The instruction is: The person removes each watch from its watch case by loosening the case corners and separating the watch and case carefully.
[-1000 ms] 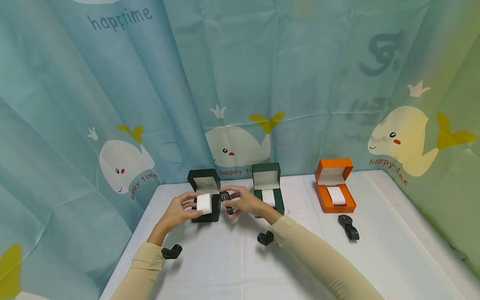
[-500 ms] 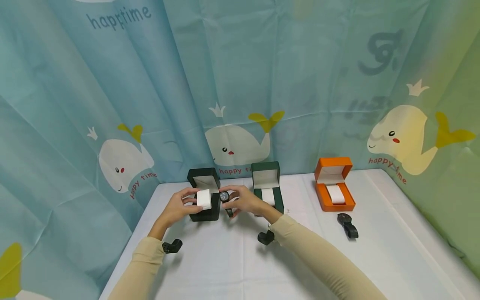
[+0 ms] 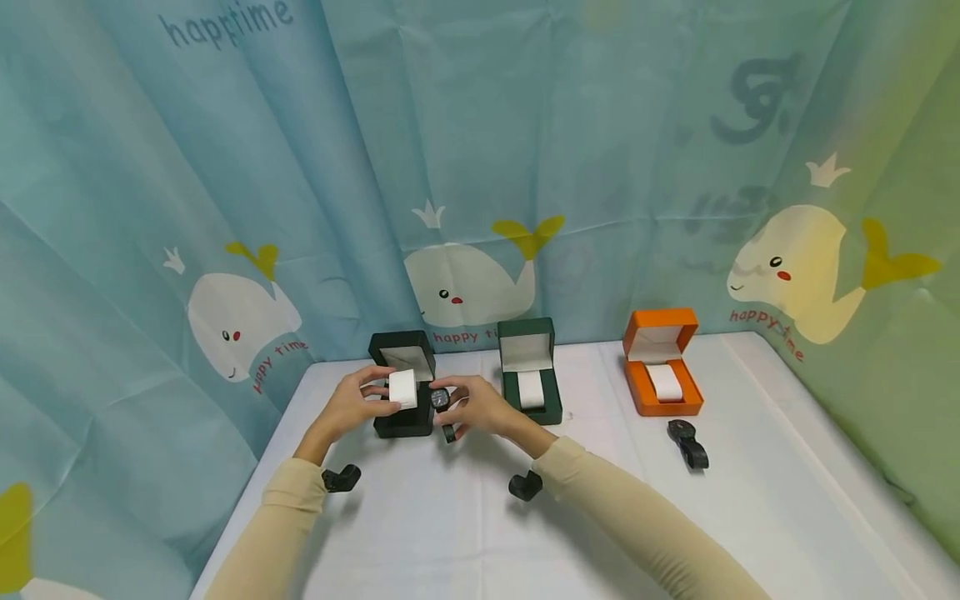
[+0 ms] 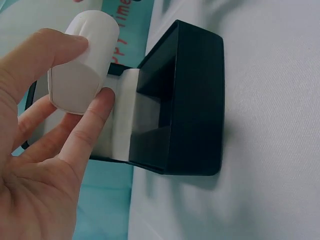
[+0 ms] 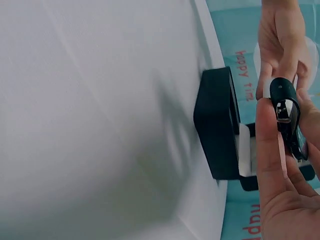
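In the head view my left hand (image 3: pixel 348 410) pinches a white watch cushion (image 3: pixel 402 388) between thumb and fingers, raised over the open black watch box (image 3: pixel 403 427). The left wrist view shows the cushion (image 4: pixel 95 37) beside the box (image 4: pixel 200 105), whose dark inner compartment has nothing in it. Just to the right, my right hand (image 3: pixel 483 407) grips a wristwatch (image 3: pixel 440 399) with a dark round face and black strap. In the right wrist view the watch (image 5: pixel 284 92) is seen strap-on between thumb and fingers, with its metal buckle showing and my left hand behind it.
An open green watch box (image 3: pixel 557 400) and an open orange watch box (image 3: pixel 645 400) stand to the right, each with a white cushion inside. A second black watch (image 3: pixel 687 443) lies before the orange one. Behind the white table (image 3: pixel 450 533) hangs a whale-print curtain (image 3: pixel 622 150).
The head view has shifted slightly. My left hand has lifted the cushion a little relative to the box. The watch in my right hand has come slightly closer and its face has turned.
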`<state>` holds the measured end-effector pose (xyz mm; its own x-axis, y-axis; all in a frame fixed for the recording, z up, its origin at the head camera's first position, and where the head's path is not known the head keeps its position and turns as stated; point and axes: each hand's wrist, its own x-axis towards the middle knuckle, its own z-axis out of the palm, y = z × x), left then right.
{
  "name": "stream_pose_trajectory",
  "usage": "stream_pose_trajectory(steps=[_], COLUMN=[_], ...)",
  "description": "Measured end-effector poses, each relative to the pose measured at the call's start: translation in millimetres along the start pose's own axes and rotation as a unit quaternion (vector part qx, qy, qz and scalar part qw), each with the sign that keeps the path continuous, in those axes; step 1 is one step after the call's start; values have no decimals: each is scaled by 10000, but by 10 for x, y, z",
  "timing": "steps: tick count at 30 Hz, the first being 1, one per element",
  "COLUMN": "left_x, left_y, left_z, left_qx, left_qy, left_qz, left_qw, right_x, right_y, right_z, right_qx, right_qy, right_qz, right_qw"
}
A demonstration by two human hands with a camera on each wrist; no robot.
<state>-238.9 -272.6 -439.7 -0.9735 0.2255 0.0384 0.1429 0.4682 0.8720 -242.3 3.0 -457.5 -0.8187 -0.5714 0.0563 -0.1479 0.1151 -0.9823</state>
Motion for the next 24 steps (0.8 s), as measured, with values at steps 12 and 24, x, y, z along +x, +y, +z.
stream_pose_trajectory(steps=[12, 24], left_x=[54, 76], left_y=[-30, -50], left_z=[-20, -14], left_qx=[96, 114], left_qy=[-60, -75], left_qz=[-16, 112], left_qw=[9999, 9998], right_x=[-52, -81], right_y=[44, 102], right_z=[285, 599], right_qx=[-117, -256], right_qy=[158, 318], right_qz=[-70, 44], right_qw=[9998, 9992])
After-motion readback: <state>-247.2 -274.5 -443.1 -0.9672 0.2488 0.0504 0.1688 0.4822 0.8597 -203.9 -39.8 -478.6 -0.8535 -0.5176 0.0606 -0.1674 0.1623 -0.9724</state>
